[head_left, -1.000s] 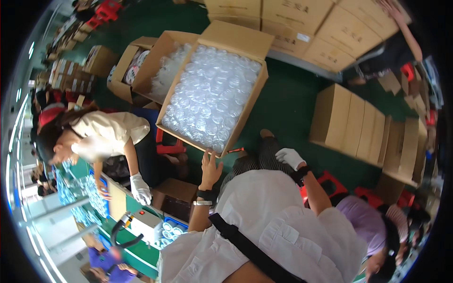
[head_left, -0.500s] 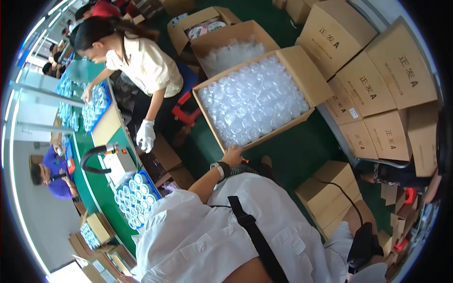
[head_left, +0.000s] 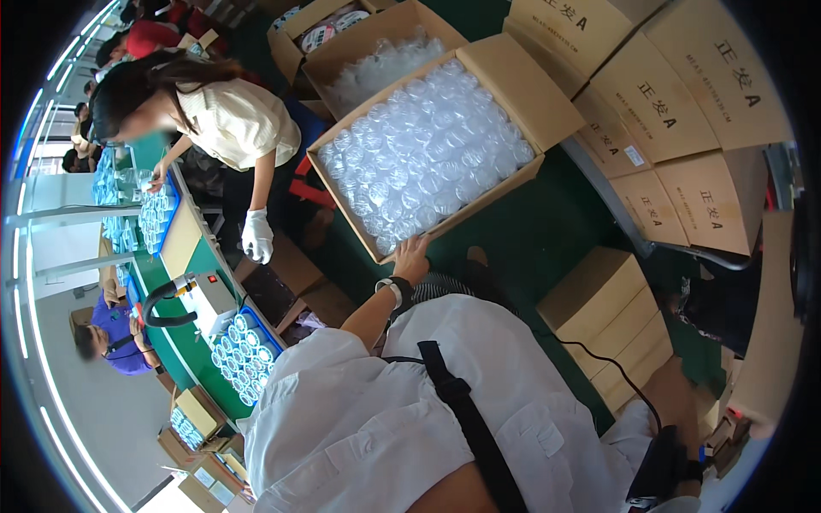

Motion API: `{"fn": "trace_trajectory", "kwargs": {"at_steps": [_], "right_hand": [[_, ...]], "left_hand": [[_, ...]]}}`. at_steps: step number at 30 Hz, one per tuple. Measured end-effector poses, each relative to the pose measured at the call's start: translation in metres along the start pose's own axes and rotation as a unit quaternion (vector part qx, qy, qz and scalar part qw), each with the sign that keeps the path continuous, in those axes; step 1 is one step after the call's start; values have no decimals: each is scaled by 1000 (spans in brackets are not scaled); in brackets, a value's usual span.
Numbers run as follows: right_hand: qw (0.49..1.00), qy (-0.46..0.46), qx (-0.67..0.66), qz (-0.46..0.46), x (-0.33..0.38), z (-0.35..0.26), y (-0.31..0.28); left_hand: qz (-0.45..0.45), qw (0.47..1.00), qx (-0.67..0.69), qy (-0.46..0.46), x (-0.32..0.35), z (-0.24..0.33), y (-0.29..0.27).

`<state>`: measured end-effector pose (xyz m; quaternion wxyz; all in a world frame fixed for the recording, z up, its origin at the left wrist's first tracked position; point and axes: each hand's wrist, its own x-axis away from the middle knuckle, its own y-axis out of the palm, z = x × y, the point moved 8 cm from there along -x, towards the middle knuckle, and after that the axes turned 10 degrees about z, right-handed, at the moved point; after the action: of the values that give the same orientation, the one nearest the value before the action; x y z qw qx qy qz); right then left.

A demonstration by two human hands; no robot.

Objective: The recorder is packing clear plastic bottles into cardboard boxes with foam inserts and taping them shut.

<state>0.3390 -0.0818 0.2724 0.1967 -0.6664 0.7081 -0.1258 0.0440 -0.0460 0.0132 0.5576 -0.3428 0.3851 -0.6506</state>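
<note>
My left hand is at the near wall of an open cardboard box, close to its front corner, with the fingers hooked over the rim. A watch and a dark band circle that wrist. Rows of clear, round plastic containers fill the box to the top. My right arm hangs at the lower right beside a black pouch with a cable. The fingers of the right hand cannot be made out.
Behind stands another carton of clear plastic pieces. Stacked closed cartons rise at the right; another box sits nearer. A co-worker with one white glove works at the green bench, which bears blue trays and a machine.
The view has shifted, so the filled box appears farther up and left. My left hand stays at its near wall, slightly farther from the corner. A cardboard piece at the right rim sits lower.
</note>
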Motion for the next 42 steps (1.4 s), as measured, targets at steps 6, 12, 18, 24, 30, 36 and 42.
{"fn": "trace_trajectory", "kwargs": {"at_steps": [6,12,18,24,30,36,42], "right_hand": [[996,44,-72,32,-17,14,-16],[989,69,-127,38,-48,15,-24],[977,112,-181,30,-80,12,-3],[961,163,-205,88,-112,1,9],[928,48,339,-148,-101,135,88],[928,141,202,-279,-17,236,127],[937,224,194,-186,-50,269,63]], "left_hand": [[-32,994,-83,-62,-12,6,23],[-2,992,-49,-117,-7,-4,21],[21,995,18,-94,-9,-8,16],[-27,993,57,-100,-22,-22,22],[70,981,179,-6,-109,34,-16],[13,978,206,-15,-197,60,10],[38,995,83,48,-240,71,69]]}}
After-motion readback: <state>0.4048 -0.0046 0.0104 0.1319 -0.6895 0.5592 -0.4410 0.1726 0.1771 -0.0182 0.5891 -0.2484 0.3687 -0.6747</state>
